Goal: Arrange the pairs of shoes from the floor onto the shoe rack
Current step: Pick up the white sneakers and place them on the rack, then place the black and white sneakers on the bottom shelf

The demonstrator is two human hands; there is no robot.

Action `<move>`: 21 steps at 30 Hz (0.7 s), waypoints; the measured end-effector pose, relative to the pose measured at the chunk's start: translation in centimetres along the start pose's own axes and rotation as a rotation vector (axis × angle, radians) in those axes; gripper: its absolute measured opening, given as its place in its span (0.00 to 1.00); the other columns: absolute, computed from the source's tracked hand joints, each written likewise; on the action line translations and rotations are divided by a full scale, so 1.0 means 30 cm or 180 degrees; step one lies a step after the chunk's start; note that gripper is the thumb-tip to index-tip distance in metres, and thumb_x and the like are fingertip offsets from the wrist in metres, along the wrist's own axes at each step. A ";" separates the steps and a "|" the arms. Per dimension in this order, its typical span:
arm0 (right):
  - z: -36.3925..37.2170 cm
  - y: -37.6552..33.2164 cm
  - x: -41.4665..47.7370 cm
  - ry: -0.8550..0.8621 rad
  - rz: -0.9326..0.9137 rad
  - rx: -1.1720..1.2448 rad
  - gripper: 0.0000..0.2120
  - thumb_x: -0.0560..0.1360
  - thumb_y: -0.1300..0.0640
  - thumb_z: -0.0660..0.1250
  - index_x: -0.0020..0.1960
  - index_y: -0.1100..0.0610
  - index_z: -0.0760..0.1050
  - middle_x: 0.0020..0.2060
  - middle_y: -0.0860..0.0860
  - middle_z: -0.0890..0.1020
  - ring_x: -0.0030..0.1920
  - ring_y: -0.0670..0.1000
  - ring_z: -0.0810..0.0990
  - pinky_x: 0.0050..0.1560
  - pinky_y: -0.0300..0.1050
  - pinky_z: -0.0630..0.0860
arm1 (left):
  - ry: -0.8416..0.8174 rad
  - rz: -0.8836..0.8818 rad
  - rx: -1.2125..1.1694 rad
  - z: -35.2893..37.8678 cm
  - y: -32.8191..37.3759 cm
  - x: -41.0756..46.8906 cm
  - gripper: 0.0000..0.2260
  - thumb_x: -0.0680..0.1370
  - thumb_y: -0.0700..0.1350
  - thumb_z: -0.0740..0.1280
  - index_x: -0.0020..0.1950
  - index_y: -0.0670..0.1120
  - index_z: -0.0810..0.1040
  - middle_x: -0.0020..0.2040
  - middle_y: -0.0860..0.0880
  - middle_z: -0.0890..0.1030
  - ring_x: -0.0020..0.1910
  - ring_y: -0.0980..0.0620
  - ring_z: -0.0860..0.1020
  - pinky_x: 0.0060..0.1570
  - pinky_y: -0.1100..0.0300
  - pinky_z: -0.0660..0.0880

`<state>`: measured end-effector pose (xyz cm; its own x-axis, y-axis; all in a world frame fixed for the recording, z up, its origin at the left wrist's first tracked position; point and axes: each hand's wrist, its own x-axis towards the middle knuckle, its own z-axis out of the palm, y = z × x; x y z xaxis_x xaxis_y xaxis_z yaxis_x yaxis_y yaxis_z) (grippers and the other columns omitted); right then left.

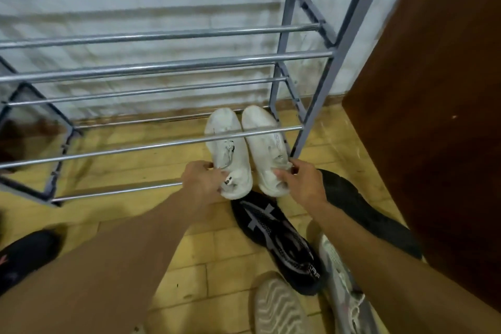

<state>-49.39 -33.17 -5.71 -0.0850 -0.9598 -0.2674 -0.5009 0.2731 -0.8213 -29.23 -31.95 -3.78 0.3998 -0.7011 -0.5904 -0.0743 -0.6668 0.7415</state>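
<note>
White fabric sneakers [267, 149] lie toes-in on the lowest tier of the grey metal-tube shoe rack [162, 64], at its right end. The left hand [202, 179] grips 1 heel, the right hand [301, 184] the other. Placement seems nearly done; next, release and take the black knit sneaker [273, 238].

I see the bottom tier [108, 193] open left of the white sneakers [229, 153]. A rail [162, 145] crosses over them and the rack post [311, 116] crowds the right one. Black sneakers [276, 238] clutter the floor behind, and a brown panel [433, 116] walls off the right.
</note>
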 end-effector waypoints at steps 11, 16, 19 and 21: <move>0.067 0.057 0.058 0.0196 -0.0037 -0.0095 0.19 0.77 0.51 0.67 0.66 0.55 0.76 0.57 0.52 0.82 0.56 0.49 0.78 0.56 0.38 0.70 | 0.0092 0.0118 0.0295 0.071 -0.072 0.121 0.06 0.73 0.45 0.70 0.49 0.46 0.82 0.50 0.43 0.84 0.50 0.43 0.81 0.54 0.50 0.79; -0.007 0.086 -0.009 -0.0481 0.0377 -0.0517 0.28 0.77 0.45 0.64 0.71 0.59 0.67 0.62 0.54 0.77 0.59 0.52 0.75 0.54 0.40 0.68 | -0.0067 0.0080 0.0538 0.045 -0.035 0.044 0.19 0.79 0.47 0.63 0.67 0.39 0.72 0.64 0.41 0.76 0.61 0.39 0.76 0.58 0.54 0.74; -0.055 0.137 -0.096 -0.1085 0.0634 -0.1283 0.31 0.76 0.43 0.65 0.72 0.60 0.65 0.66 0.57 0.75 0.64 0.56 0.75 0.57 0.46 0.71 | -0.0211 0.0151 0.0872 0.030 -0.035 -0.053 0.20 0.78 0.43 0.63 0.67 0.36 0.69 0.64 0.41 0.74 0.63 0.41 0.74 0.63 0.50 0.73; -0.070 0.170 -0.166 -0.1575 0.0710 -0.1626 0.34 0.74 0.41 0.66 0.72 0.60 0.65 0.67 0.58 0.73 0.65 0.58 0.73 0.54 0.45 0.71 | -0.0408 0.0191 0.1005 0.018 -0.060 -0.119 0.09 0.78 0.41 0.61 0.55 0.40 0.76 0.55 0.43 0.75 0.56 0.44 0.76 0.57 0.55 0.74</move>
<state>-53.34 -27.14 -7.49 0.1058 -0.7111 -0.6951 -0.8654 0.2785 -0.4166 -31.02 -28.38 -3.18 0.2695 -0.7542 -0.5988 -0.3812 -0.6546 0.6528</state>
